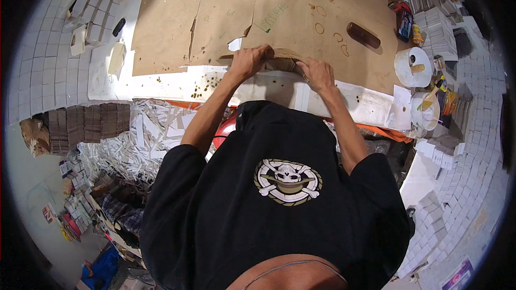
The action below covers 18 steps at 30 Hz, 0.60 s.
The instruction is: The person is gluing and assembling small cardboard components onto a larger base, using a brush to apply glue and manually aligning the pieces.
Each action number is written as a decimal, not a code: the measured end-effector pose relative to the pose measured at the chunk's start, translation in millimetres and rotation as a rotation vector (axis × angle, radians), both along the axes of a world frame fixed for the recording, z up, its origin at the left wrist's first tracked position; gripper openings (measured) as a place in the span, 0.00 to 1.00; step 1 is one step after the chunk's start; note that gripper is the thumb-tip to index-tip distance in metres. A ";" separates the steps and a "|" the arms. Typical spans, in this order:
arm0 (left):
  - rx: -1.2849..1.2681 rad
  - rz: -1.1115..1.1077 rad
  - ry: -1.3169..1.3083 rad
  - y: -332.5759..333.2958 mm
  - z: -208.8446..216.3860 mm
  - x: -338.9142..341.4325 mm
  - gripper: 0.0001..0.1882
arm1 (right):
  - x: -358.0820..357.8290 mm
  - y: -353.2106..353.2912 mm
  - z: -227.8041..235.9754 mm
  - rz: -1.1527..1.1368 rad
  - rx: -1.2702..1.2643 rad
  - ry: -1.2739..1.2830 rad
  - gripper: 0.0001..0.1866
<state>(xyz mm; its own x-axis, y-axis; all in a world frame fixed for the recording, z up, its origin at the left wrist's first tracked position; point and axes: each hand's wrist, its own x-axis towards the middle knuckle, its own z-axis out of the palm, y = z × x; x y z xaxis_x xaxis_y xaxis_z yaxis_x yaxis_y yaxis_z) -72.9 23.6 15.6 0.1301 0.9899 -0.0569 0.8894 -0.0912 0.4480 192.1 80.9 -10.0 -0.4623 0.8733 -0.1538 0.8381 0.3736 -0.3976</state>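
Note:
Between my two hands a stack of thin brown cardboard sheets (284,53) bows upward over the table's near edge. My left hand (250,62) is closed round its left end. At the other end, my right hand (318,73) grips the stack, thumb toward the middle. The sheets' edges fan slightly at the bend; their undersides are mostly hidden. Beneath lies a large brown cardboard sheet (226,32), with slits, stains and green marks, spread over the white tabletop (177,81).
A dark brown wooden block (363,35) and several rubber bands lie on the right of the sheet. Farther right stand a white tub (413,67) and a glue bucket with a brush (425,110). Paper scraps (129,142) heap at lower left. White stacks (51,64) line both sides.

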 end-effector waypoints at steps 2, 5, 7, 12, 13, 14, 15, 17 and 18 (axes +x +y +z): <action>0.032 0.014 0.057 -12.8 -18.1 -14.9 0.16 | -9.3 -8.6 23.5 0.061 0.039 0.063 0.19; 0.243 -0.191 0.265 -46.2 -20.3 -24.7 0.21 | -1.8 -1.5 11.2 0.222 0.009 0.075 0.19; 0.211 -0.194 0.249 -60.9 -34.2 -29.7 0.20 | 5.2 10.1 0.3 0.315 -0.056 0.086 0.19; 0.136 -0.177 0.199 -54.9 -32.5 -31.0 0.18 | 56.2 20.7 -60.6 0.134 -0.406 0.490 0.23; 0.104 -0.167 0.157 -56.9 -31.6 -30.5 0.16 | 54.6 15.5 -63.2 0.132 -0.349 0.580 0.24; 0.107 -0.174 0.155 -56.1 -31.4 -30.5 0.16 | 54.2 14.7 -64.5 0.126 -0.344 0.580 0.24; 0.127 -0.149 0.147 -55.4 -30.7 -30.6 0.16 | 52.2 13.6 -66.5 0.048 -0.391 0.444 0.25; 0.160 -0.086 0.132 -58.9 -31.6 -30.0 0.16 | 46.9 3.5 -62.3 -0.044 -0.356 0.423 0.22; 0.158 -0.084 0.132 -60.4 -32.2 -28.7 0.16 | 43.0 -0.2 -62.1 -0.042 -0.358 0.422 0.22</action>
